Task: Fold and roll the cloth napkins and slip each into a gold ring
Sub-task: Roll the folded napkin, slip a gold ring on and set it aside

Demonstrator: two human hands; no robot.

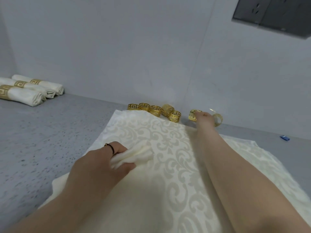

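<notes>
Your two bare forearms lie over a cream damask cloth [176,165] with a woven scroll pattern, spread flat on the grey speckled counter [42,140]. Your left hand [101,163] grips a rolled napkin [134,155], soft and tube-shaped; its long axis runs from your palm up and to the right, the free end pointing toward the rings. Your right hand [204,116] reaches far and touches one gold ring [193,115]; I cannot tell if the fingers pinch it. Another ring [218,119] sits just beside it. Five more rings [154,110], fretwork bands, stand in a row near the wall. Three finished rolls [32,89] lie side by side, far left.
</notes>
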